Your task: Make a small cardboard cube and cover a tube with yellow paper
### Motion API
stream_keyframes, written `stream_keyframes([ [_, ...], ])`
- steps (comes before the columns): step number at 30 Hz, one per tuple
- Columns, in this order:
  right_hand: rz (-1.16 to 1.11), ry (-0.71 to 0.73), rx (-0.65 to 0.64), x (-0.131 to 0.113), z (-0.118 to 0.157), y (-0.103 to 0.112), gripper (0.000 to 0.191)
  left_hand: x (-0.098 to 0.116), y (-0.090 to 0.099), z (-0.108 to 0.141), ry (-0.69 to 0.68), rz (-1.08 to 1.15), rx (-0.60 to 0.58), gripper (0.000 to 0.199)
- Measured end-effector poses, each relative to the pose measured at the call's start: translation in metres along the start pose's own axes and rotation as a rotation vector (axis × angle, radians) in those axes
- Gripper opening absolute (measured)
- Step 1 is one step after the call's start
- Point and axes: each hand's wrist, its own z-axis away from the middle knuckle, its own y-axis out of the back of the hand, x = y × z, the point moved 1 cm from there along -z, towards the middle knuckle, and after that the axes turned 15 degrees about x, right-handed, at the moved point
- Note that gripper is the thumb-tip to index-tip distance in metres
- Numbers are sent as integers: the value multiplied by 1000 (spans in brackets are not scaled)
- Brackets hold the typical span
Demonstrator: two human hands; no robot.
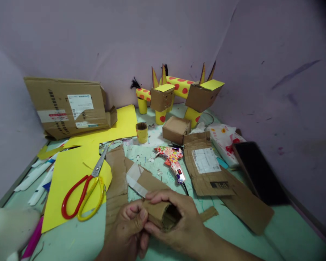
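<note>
Both hands hold a short rolled cardboard tube (157, 212) low over the table's front, its dark open end facing right. The thumb and fingers of my left hand (132, 224) pinch its left end. Wrapped around the top and right end are the fingers of my right hand (183, 221). Just beyond lies a cardboard strip with white tape (137, 177). Farther off, a flower-patterned glue gun (171, 159) rests on its side. Scissors with one red and one yellow handle (91, 185) lie open on yellow paper (59, 185) to the left.
Two yellow, red-spotted paper animals with cardboard heads (161, 98) stand at the back. Before them are a small yellow tube (141, 132) and a closed cardboard box (176, 129). A large carton (67, 108) stands left. Flattened cardboard (206, 177) and a black phone (260, 174) lie right.
</note>
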Motion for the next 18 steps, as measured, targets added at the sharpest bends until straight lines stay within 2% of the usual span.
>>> stream_keyframes([
  [3, 58, -175, -106, -4, -1, 4, 66, 1, -1, -1, 23, 39, -8, 38],
  [5, -16, -270, -149, -7, -3, 7, 92, 4, -1, 0, 37, 65, -8, 40],
  [6, -85, -290, -150, -7, -3, 8, 99, 6, -1, 1, 45, 77, -8, 42],
  [9, -242, -298, -155, -9, -6, 5, 93, 12, -3, 2, 72, 126, -39, 46],
  [11, -193, -291, -161, -13, -9, 2, 80, 15, -6, 2, 70, 193, -56, 44],
  [13, -41, -189, -104, -18, -15, 1, 72, 18, -11, 0, 74, 261, -42, 40],
  [15, 116, -26, -38, -25, -24, 5, 72, 22, -17, -3, 102, 294, -18, 41],
  [18, 252, 128, -84, -31, -44, 13, 76, 31, -28, -11, 127, 312, -18, 39],
])
